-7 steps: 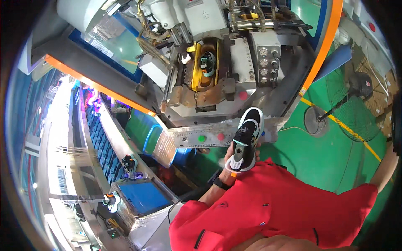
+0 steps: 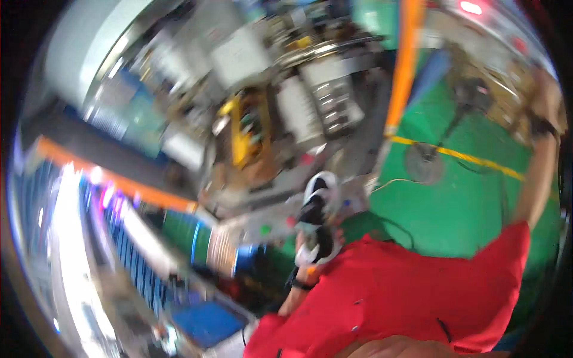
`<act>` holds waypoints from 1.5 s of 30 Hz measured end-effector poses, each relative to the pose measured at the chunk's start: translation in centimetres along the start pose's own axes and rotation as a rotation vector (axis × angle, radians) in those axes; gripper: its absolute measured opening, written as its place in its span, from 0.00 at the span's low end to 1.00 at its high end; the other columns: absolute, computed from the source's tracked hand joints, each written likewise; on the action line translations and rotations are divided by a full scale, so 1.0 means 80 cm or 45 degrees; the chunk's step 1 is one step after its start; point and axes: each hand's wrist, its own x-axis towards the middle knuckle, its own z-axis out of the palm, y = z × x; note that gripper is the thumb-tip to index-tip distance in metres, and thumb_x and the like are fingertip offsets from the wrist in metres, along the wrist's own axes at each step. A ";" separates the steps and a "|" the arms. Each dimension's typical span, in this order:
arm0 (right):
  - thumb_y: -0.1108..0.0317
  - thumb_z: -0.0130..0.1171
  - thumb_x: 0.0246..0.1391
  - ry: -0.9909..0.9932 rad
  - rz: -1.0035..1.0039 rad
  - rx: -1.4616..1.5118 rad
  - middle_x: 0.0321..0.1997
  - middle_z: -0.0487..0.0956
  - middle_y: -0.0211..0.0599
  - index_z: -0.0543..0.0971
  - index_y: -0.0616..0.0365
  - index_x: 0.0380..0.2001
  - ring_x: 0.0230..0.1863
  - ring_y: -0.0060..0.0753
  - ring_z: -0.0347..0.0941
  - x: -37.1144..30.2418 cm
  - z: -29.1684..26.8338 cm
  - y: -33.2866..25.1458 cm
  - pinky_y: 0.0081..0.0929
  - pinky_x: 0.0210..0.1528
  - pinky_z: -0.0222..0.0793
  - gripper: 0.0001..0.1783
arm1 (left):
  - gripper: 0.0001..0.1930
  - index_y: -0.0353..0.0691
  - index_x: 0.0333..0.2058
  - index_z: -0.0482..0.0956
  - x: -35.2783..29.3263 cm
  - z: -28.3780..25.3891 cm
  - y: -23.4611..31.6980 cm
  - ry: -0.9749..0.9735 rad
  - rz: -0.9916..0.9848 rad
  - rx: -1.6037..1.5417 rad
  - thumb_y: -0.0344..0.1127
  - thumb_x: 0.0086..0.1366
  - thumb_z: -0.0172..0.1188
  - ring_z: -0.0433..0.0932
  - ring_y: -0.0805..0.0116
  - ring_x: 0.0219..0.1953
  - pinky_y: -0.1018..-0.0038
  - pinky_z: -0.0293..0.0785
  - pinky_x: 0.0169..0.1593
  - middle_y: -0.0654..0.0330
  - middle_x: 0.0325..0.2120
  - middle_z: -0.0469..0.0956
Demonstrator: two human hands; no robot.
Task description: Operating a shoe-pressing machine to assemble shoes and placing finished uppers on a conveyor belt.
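My left hand (image 2: 307,275) is wrapped round a black and white sneaker (image 2: 316,218), held up in front of my red shirt, toe pointing away from me. Just beyond the shoe is the front panel (image 2: 277,221) of a machine, with coloured buttons. In the machine's yellow-edged bay (image 2: 240,140) sits another dark shoe (image 2: 253,122), smeared by motion. Far out to the right, my right arm is stretched up and away, a dark band at the wrist. The right hand (image 2: 546,95) is blurred near the picture's rim, and its fingers cannot be made out.
An orange-edged frame (image 2: 404,71) borders the machine on the right. Beyond it, a fan (image 2: 471,92) on a round base stands on the green floor (image 2: 447,203). To the left runs a conveyor line (image 2: 134,256), with a blue panel (image 2: 209,325) near me.
The whole view has swung, so the machine and sneaker appear further left. My right arm now reaches up along the right side, its hand in view. The left hand keeps hold of the sneaker.
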 end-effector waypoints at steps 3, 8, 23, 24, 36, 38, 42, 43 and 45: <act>0.49 0.53 0.59 -0.138 0.007 1.649 0.34 0.82 0.29 0.82 0.57 0.44 0.35 0.21 0.74 -0.067 0.065 -0.125 0.25 0.38 0.68 0.23 | 0.32 0.44 0.61 0.65 -0.031 0.005 0.004 -0.030 0.192 -0.002 0.55 0.63 0.53 0.68 0.57 0.49 0.62 0.67 0.53 0.52 0.57 0.67; 0.50 0.53 0.61 0.015 0.338 1.329 0.24 0.78 0.26 0.81 0.61 0.36 0.24 0.18 0.72 -0.094 -0.014 -0.120 0.19 0.26 0.66 0.22 | 0.29 0.47 0.58 0.68 -0.005 0.075 -0.018 0.148 0.006 -0.153 0.44 0.58 0.61 0.69 0.61 0.44 0.64 0.69 0.50 0.53 0.52 0.67; 0.65 0.66 0.40 0.427 -0.450 -0.233 0.59 0.70 0.47 0.67 0.61 0.56 0.53 0.40 0.74 -0.077 0.006 -0.184 0.32 0.45 0.73 0.37 | 0.26 0.46 0.58 0.69 -0.004 0.068 -0.007 0.093 -0.026 -0.040 0.43 0.62 0.58 0.70 0.57 0.44 0.62 0.70 0.50 0.52 0.51 0.69; 0.64 0.65 0.44 0.541 -0.527 -0.226 0.53 0.72 0.41 0.70 0.53 0.55 0.48 0.43 0.75 -0.070 0.012 -0.168 0.35 0.42 0.74 0.31 | 0.25 0.47 0.58 0.69 -0.002 0.065 -0.008 0.088 -0.017 -0.081 0.43 0.62 0.58 0.70 0.57 0.44 0.62 0.69 0.50 0.52 0.51 0.69; 0.39 0.61 0.50 0.565 -0.178 -0.077 0.48 0.79 0.44 0.73 0.51 0.52 0.44 0.51 0.78 -0.078 0.029 -0.191 0.41 0.42 0.75 0.34 | 0.26 0.46 0.59 0.67 -0.014 0.062 -0.020 0.101 0.160 -0.150 0.44 0.63 0.57 0.69 0.58 0.45 0.62 0.69 0.51 0.51 0.52 0.69; 0.49 0.61 0.53 0.389 0.102 -0.091 0.55 0.76 0.39 0.71 0.42 0.57 0.46 0.47 0.78 -0.093 0.030 -0.206 0.40 0.43 0.74 0.29 | 0.28 0.45 0.59 0.67 -0.014 0.029 -0.013 0.142 0.176 -0.108 0.49 0.62 0.56 0.69 0.58 0.45 0.62 0.68 0.51 0.52 0.53 0.69; 0.51 0.61 0.56 0.291 -0.007 0.220 0.47 0.81 0.34 0.74 0.47 0.55 0.41 0.32 0.79 -0.181 0.052 -0.198 0.31 0.41 0.74 0.26 | 0.36 0.40 0.62 0.63 -0.006 0.037 -0.018 0.049 0.073 -0.074 0.60 0.64 0.50 0.73 0.54 0.46 0.58 0.70 0.53 0.47 0.56 0.68; 0.60 0.62 0.57 0.082 0.081 0.366 0.42 0.82 0.34 0.77 0.50 0.52 0.39 0.27 0.77 -0.212 0.067 -0.206 0.28 0.40 0.74 0.20 | 0.37 0.39 0.63 0.61 -0.004 0.043 -0.020 0.065 0.070 -0.097 0.61 0.65 0.48 0.74 0.52 0.46 0.55 0.71 0.53 0.45 0.57 0.67; 0.71 0.59 0.58 0.301 -0.534 0.699 0.37 0.81 0.34 0.80 0.59 0.40 0.35 0.26 0.76 -0.297 0.115 -0.266 0.24 0.38 0.73 0.08 | 0.39 0.36 0.64 0.59 -0.008 0.040 -0.017 0.199 0.064 -0.099 0.62 0.66 0.46 0.76 0.48 0.48 0.51 0.73 0.53 0.43 0.59 0.66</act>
